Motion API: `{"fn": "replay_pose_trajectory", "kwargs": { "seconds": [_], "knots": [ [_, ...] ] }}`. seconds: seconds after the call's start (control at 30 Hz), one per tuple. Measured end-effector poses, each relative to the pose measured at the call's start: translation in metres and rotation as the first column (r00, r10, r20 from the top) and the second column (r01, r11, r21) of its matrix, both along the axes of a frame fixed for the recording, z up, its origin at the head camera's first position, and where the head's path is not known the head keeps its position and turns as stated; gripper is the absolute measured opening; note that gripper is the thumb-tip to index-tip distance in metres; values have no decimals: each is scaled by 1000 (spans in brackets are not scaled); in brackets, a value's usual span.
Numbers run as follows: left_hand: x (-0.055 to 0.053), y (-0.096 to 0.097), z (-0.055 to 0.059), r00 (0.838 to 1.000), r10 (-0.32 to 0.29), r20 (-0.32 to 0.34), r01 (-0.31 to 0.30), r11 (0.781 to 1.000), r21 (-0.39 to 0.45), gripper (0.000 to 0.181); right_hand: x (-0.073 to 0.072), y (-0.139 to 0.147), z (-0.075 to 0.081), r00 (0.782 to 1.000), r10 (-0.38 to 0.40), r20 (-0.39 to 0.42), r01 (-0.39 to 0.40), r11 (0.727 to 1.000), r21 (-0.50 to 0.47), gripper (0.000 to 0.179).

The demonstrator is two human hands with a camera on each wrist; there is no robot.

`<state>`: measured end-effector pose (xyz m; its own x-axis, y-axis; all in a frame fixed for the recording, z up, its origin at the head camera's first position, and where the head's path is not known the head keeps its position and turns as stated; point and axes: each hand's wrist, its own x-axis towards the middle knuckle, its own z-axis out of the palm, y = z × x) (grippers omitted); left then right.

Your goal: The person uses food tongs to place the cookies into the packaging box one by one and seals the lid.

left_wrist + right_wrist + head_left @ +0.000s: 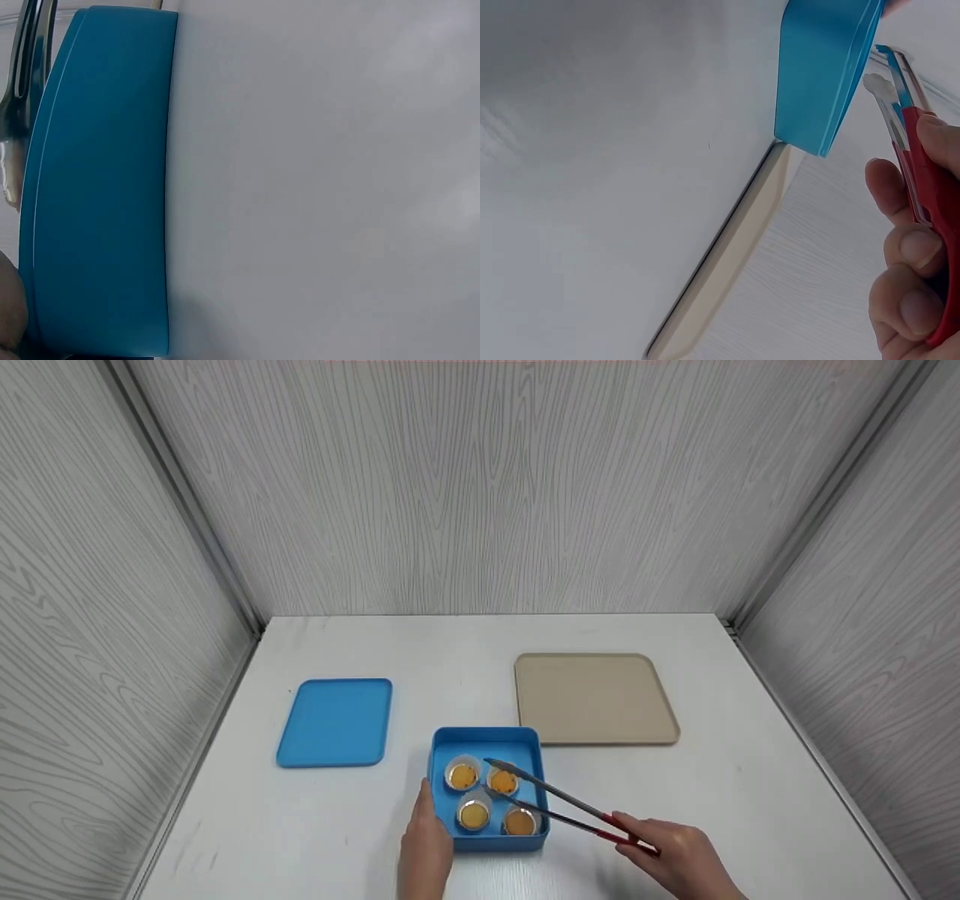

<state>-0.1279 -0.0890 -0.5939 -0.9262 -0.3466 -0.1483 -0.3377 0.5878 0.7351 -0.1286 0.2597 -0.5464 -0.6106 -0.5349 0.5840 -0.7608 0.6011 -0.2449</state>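
Observation:
In the head view, a blue box (491,844) holds several small pale cups, each with a round yellow-orange piece, perhaps a tart. My left hand (427,844) lies along the box's left wall with fingers straight against it. Part of that hand also shows at the rim in the left wrist view, low in the left corner. My right hand (679,855) grips the red handle of metal tongs (559,793). Their arms are spread over the box, on either side of the back right cup (503,782). Fingers curl round the red handle (937,172) in the right wrist view.
A flat blue tray or lid (336,723) lies to the left of the box. Behind and to the right is a beige tray (598,699), its near left corner close to the box. Grey wood-grain panels (480,495) enclose the white table (300,832) at the back and sides.

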Motion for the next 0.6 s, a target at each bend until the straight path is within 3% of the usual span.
{"fn": "replay_pose_trajectory", "kwargs": {
  "seconds": [0.3, 0.47, 0.6],
  "knots": [
    [3, -1, -4, 997, -9, -77, 6, 999, -38, 54, -8, 5, -2, 998, -20, -57, 19, 999, -27, 59],
    [2, -2, -3, 999, -6, -45, 5, 1000, -18, 54, -12, 10, -1, 995, -54, -85, 47, 996, -77, 60],
    [1, -1, -2, 1000, 4, -17, -4, 1000, -8, 55, -16, 13, 1, 988, -132, -83, 124, 988, -96, 59]
  ]
}}
